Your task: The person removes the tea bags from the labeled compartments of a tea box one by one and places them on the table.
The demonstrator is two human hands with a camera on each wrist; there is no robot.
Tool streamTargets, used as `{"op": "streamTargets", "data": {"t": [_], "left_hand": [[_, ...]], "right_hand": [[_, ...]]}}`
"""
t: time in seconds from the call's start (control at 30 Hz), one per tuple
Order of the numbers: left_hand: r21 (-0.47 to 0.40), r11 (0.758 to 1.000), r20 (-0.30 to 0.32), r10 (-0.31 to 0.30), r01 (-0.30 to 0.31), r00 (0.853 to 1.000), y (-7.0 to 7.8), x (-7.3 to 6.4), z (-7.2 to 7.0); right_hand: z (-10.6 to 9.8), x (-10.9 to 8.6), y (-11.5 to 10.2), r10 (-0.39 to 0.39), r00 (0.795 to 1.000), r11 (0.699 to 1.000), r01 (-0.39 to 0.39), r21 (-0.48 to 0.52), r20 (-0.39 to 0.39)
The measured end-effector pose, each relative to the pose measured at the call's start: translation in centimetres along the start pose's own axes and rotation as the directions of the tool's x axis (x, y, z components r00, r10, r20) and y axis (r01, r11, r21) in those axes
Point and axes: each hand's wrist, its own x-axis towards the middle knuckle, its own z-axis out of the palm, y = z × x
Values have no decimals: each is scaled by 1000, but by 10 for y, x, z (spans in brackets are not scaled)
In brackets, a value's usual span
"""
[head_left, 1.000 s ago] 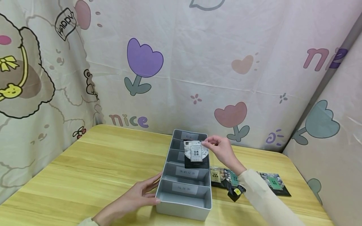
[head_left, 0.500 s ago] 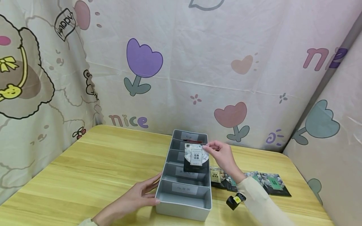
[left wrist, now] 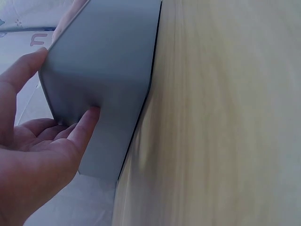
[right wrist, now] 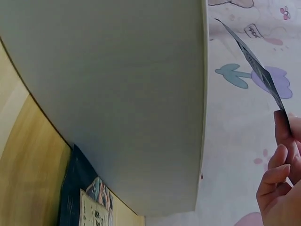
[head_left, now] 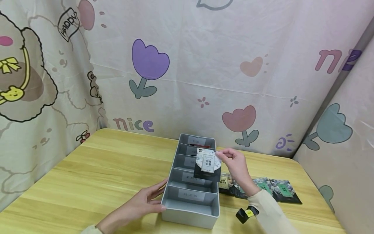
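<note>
My right hand pinches the upper right corner of a tea sachet, black below with a pale floral top and a white label. The sachet hangs over the right side of a long grey divided box, overlapping its middle compartments. In the right wrist view the sachet appears edge-on above the box rim. My left hand rests against the box's near left corner, thumb at the front rim and fingers on the side wall.
Right of the box, several black tea sachets lie on the wooden table, including one with a yellow label and one with a green label. Label cards mark the compartments. A red-edged packet shows near the box's far end. Patterned curtains surround the table.
My right hand has drawn the sachet slightly nearer and then to the right, uncovering the red-edged packet. The left hand stays at the box corner.
</note>
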Motion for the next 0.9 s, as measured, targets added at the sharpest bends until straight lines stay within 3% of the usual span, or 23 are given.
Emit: {"op": "streamTargets", "data": {"t": [0.5, 0.9], "left_hand": [[-8, 1000, 17, 17, -17, 1000, -2, 0, 0], [18, 998, 20, 56, -56, 998, -1, -2, 1]], "right_hand": [[-32, -9, 30, 110, 993, 990, -106, 90, -38], [-50, -14, 42, 82, 994, 996, -85, -35, -78]]}}
